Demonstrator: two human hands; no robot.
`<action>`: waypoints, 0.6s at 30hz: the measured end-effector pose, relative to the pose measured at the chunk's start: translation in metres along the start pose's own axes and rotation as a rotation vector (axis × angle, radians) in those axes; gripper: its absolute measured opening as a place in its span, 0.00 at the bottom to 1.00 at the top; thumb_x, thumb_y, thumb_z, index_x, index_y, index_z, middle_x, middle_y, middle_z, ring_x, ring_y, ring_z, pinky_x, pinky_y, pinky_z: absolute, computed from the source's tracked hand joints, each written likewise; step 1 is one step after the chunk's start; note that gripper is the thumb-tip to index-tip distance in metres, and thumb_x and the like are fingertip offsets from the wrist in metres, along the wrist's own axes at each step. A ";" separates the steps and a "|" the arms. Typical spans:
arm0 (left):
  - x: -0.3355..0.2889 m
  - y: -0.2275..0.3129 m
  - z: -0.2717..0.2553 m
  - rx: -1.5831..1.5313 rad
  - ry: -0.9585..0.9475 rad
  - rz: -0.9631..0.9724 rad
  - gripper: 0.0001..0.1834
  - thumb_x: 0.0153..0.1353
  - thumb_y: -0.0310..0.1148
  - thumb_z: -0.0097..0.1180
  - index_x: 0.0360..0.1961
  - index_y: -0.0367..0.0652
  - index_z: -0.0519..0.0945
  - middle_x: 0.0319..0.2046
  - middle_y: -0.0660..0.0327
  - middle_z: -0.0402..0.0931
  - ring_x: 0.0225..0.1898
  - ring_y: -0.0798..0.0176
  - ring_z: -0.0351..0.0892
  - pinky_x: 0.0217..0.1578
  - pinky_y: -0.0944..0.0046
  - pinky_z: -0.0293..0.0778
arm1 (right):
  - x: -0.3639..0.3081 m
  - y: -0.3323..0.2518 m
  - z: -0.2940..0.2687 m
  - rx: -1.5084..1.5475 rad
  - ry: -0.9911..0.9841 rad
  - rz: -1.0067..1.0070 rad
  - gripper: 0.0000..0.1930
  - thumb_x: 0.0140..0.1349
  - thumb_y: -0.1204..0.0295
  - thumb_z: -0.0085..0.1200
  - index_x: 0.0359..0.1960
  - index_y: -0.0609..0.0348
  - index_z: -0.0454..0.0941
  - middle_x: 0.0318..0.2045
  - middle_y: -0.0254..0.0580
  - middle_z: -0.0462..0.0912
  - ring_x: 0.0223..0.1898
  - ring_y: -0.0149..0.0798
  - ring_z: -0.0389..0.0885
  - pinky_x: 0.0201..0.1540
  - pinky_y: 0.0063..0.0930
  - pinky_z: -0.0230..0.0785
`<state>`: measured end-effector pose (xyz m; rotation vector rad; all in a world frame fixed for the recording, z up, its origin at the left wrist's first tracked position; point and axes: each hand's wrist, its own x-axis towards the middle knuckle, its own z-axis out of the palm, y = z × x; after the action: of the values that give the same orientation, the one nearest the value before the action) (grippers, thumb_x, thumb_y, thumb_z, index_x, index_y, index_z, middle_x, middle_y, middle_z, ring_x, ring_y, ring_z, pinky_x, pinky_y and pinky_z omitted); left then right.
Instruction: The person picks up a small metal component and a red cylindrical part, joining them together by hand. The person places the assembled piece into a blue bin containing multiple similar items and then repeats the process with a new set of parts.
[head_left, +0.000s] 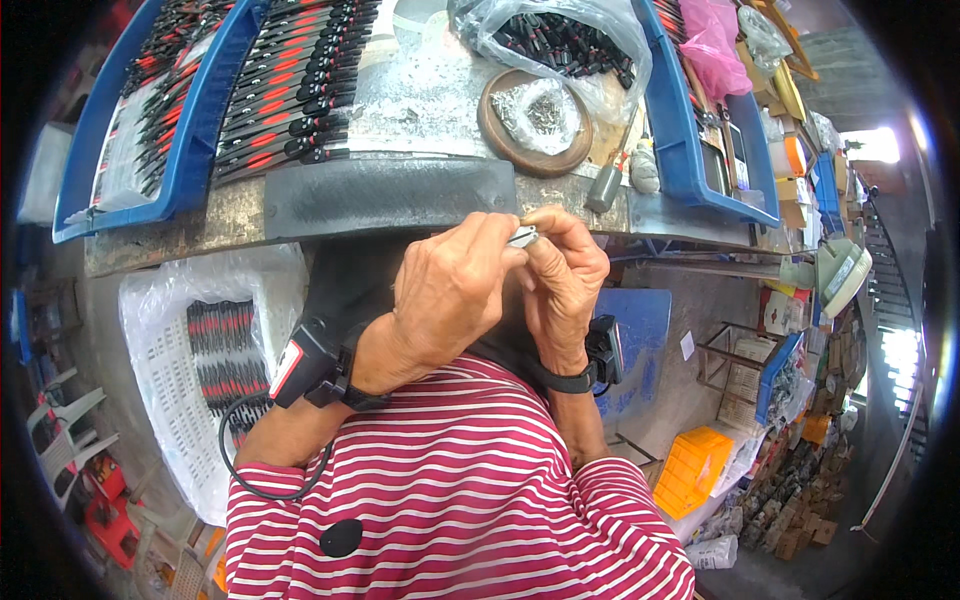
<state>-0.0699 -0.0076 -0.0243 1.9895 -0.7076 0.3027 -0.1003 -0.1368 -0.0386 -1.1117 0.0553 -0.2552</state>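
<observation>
Head view: the left hand (448, 285) and right hand (562, 285) meet at the near edge of the table (238, 228), fingers of both closed on a small grey piece (522, 237), partly hidden between them. On the table, a round brown dish (489, 122) holds small parts; red-and-black tools (285, 100) lie in rows farther left.

Markings: none legible.
Through the head camera I can read no text, label, number or sign.
</observation>
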 end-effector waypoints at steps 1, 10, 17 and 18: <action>0.000 -0.002 -0.001 0.008 -0.009 0.019 0.09 0.52 0.25 0.58 0.34 0.36 0.73 0.25 0.53 0.73 0.26 0.51 0.77 0.23 0.58 0.72 | 0.000 0.000 0.000 0.018 -0.004 0.012 0.10 0.61 0.77 0.54 0.42 0.71 0.75 0.24 0.32 0.72 0.20 0.19 0.63 0.20 0.12 0.54; 0.001 -0.008 -0.007 0.102 -0.092 0.118 0.13 0.49 0.26 0.58 0.38 0.34 0.74 0.23 0.56 0.70 0.25 0.55 0.76 0.22 0.60 0.71 | 0.004 -0.015 -0.006 0.117 -0.051 0.258 0.07 0.64 0.73 0.52 0.35 0.67 0.74 0.21 0.33 0.72 0.16 0.20 0.62 0.15 0.14 0.52; 0.006 -0.006 -0.016 0.207 -0.145 0.203 0.15 0.51 0.27 0.57 0.40 0.32 0.73 0.23 0.58 0.68 0.25 0.59 0.75 0.23 0.64 0.71 | 0.009 -0.029 0.003 -0.282 -0.032 0.295 0.08 0.64 0.72 0.51 0.28 0.64 0.75 0.16 0.27 0.69 0.14 0.18 0.59 0.14 0.13 0.48; 0.008 -0.004 -0.017 0.219 -0.151 0.207 0.15 0.51 0.27 0.56 0.40 0.32 0.74 0.22 0.58 0.68 0.25 0.60 0.75 0.23 0.64 0.71 | 0.010 -0.030 0.005 -0.303 -0.028 0.281 0.09 0.64 0.72 0.51 0.28 0.64 0.74 0.16 0.28 0.69 0.14 0.18 0.59 0.13 0.14 0.47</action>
<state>-0.0593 0.0053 -0.0149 2.1657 -1.0169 0.3693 -0.0956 -0.1475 -0.0084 -1.3916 0.2295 0.0227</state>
